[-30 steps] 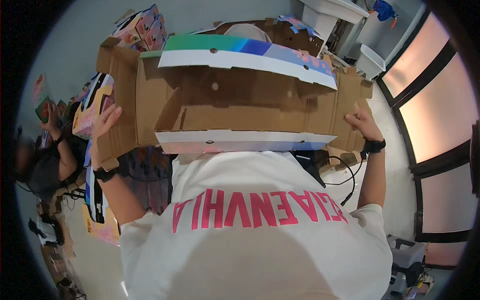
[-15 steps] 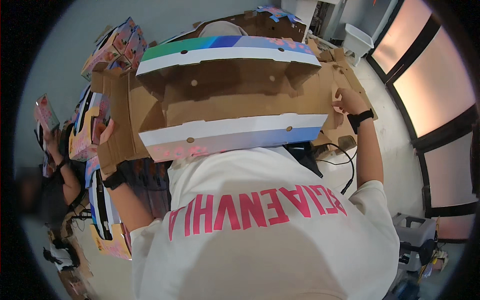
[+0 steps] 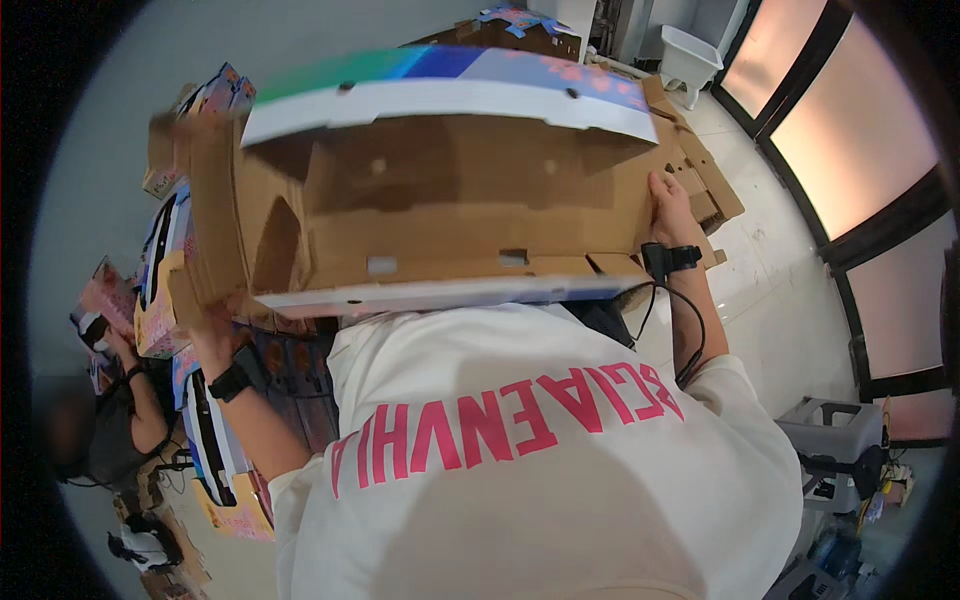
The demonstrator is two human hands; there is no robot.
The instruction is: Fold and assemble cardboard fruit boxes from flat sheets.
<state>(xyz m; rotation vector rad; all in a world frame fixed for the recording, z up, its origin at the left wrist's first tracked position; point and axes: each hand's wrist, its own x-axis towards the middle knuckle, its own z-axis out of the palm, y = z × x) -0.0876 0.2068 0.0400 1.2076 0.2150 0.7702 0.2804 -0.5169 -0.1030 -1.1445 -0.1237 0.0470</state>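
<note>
A long, open cardboard box (image 3: 450, 190) is in front of my chest, its bare brown inside facing up. Its outer sides are printed green, blue and pink with white bands along the edges. My left hand (image 3: 207, 330) is at the box's left end, where brown flaps stand out; it grips a flap there, its fingers mostly hidden. At the right end my right hand (image 3: 672, 208) holds the box, fingers closed against the end panel. Black bands circle both wrists.
Flat cardboard (image 3: 705, 175) lies beyond the box's right end. Printed boxes (image 3: 165, 310) are stacked at my left, near a co-worker's arm (image 3: 145, 400) handling a pink box. A black cable (image 3: 703, 335) hangs by my right wrist. A white tub (image 3: 690, 60) stands far right.
The box has tilted and shifted slightly left, showing more of its inside with slots in the near wall. My right hand has moved from beside the box onto its right end. My left hand has lowered.
</note>
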